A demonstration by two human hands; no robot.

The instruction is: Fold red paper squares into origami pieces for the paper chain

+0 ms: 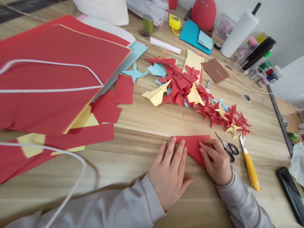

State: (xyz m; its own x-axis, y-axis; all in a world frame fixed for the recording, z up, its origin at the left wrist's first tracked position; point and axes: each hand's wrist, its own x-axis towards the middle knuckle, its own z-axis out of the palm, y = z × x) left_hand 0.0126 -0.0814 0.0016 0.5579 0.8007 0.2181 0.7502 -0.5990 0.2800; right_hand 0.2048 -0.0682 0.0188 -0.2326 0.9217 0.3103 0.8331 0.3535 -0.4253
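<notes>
A red piece of paper (194, 146), folded into a triangle, lies on the wooden table between my hands. My left hand (169, 172) rests flat with fingers spread, its fingertips on the paper's left corner. With thumb and fingers pinched together, my right hand (215, 160) grips the paper's right edge. Just right of that hand are black-handled scissors (229, 147) and a yellow-handled cutter (250, 166). Beyond the paper lies a heap of folded red paper shapes (178, 80), mixed with some yellow and light blue ones.
Large red sheets (59, 76) stand at left, with white cords (78, 158) crossing in front. Cut red paper pieces (124, 89) lie beside them. A brown paper square (215, 70), a white bottle (239, 33) and a yellow tape measure (174, 22) are farther back. A black phone (291, 193) is at right.
</notes>
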